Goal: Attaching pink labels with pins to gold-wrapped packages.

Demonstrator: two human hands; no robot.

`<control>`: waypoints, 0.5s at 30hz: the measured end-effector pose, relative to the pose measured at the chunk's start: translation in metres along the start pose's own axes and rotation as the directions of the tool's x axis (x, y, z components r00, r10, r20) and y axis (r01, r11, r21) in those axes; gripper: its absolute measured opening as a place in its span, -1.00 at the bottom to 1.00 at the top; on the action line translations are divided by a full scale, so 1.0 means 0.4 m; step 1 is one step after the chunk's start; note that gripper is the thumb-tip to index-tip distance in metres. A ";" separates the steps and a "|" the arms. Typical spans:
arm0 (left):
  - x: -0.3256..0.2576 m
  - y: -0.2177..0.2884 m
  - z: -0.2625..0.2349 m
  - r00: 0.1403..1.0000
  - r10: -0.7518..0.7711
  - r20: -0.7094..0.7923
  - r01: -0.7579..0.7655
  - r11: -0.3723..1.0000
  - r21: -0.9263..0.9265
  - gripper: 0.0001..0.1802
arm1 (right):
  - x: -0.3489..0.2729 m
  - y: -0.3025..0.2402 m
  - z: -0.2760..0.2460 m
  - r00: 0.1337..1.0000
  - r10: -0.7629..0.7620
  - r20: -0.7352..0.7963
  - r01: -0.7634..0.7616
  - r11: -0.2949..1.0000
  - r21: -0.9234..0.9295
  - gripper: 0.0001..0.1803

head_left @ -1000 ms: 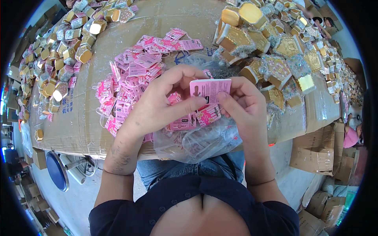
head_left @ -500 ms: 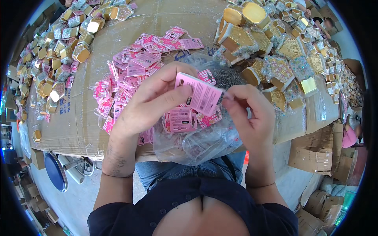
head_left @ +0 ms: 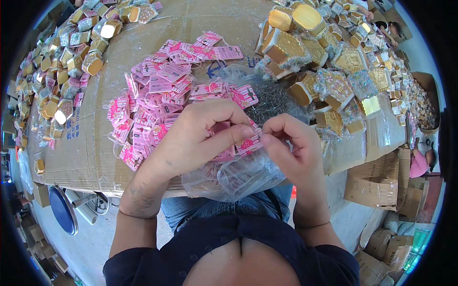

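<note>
My left hand [head_left: 205, 136] is closed in a pinch, thumb against the fingers, over some pink cards. Close to its fingertips, my right hand [head_left: 296, 151] pinches too, and whatever lies between either hand's fingers is too small or hidden to make out. Beyond and left of the hands spreads a heap of pink cards [head_left: 164, 90], some with thin loops of string. A mass of small dark metal pins [head_left: 269, 102] lies just past my fingertips. Under my hands, a clear plastic bag [head_left: 238, 176] hangs at the table's near edge.
Cardboard covers the table [head_left: 95, 157]. Large gold boxy pieces with glittery beads [head_left: 315, 50] pile up at the right; smaller gold and silver ones [head_left: 62, 86] line the left. A blue stool [head_left: 63, 209] stands below left, and an open carton [head_left: 374, 183] at the right.
The pink card held up between my hands is no longer visible there. Both hands have moved lower, and their fingertips have come closer together.
</note>
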State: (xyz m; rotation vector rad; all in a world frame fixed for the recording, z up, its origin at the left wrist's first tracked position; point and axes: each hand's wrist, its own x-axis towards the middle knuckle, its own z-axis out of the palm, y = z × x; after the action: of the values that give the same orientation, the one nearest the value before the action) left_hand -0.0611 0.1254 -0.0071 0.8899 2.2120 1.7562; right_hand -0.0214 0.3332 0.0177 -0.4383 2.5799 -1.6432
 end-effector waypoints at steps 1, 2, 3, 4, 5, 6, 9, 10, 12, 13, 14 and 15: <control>0.000 -0.003 0.004 1.000 -0.001 -0.002 0.001 1.000 -0.002 -0.83 | 0.000 0.011 0.003 0.996 0.063 -0.063 -0.060 0.997 0.051 -0.91; 0.001 -0.004 0.011 0.997 -0.037 -0.073 0.026 0.989 -0.148 -0.87 | 0.001 0.024 0.007 0.984 0.129 -0.123 -0.116 0.988 0.105 -0.91; 0.002 -0.006 0.017 0.987 -0.084 -0.138 0.041 0.955 -0.293 -0.87 | 0.007 0.039 0.004 0.984 0.131 -0.121 -0.119 0.988 0.104 -0.91; 0.005 -0.012 0.015 0.987 -0.086 -0.138 0.042 0.954 -0.296 -0.87 | 0.019 0.057 0.000 0.971 -0.012 -0.237 -0.044 0.972 -0.230 -0.89; 0.011 -0.020 0.008 0.982 -0.108 -0.152 0.041 0.921 -0.388 -0.85 | 0.029 0.071 -0.003 0.937 -0.184 -0.296 -0.007 0.839 -0.544 -0.87; 0.014 -0.026 0.002 0.978 -0.130 -0.163 0.038 0.879 -0.475 -0.82 | 0.035 0.081 -0.003 0.937 -0.183 -0.297 -0.009 0.839 -0.544 -0.87; 0.014 -0.018 -0.006 0.969 -0.186 -0.160 0.056 0.804 -0.592 -0.80 | 0.044 0.103 0.001 0.945 -0.242 -0.219 -0.047 0.565 -0.824 -0.84; 0.013 -0.020 -0.008 0.974 -0.156 -0.167 0.014 0.769 -0.639 -0.80 | 0.044 0.110 0.003 0.961 -0.213 -0.178 -0.029 0.562 -0.827 -0.83; 0.009 -0.019 -0.005 0.969 -0.170 -0.179 0.008 0.748 -0.664 -0.80 | 0.045 0.113 0.003 0.974 -0.182 -0.135 -0.011 0.558 -0.830 -0.83; 0.007 -0.018 -0.002 0.964 -0.182 -0.191 0.001 0.725 -0.688 -0.78 | 0.046 0.112 0.003 0.965 -0.203 -0.167 -0.021 0.577 -0.817 -0.84; 0.006 -0.015 -0.002 0.964 -0.183 -0.192 0.000 0.724 -0.690 -0.78 | 0.047 0.112 0.002 0.954 -0.223 -0.199 -0.029 0.595 -0.803 -0.85; 0.008 -0.006 -0.003 0.962 -0.196 -0.190 0.025 0.756 -0.654 -0.74 | 0.048 0.116 -0.002 0.955 -0.222 -0.197 -0.028 0.593 -0.805 -0.85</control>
State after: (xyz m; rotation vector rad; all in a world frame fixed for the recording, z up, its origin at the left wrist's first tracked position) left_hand -0.0651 0.1260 -0.0085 0.3761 1.5015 2.4309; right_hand -0.0496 0.3475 -0.0215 -0.3871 3.4709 -0.4164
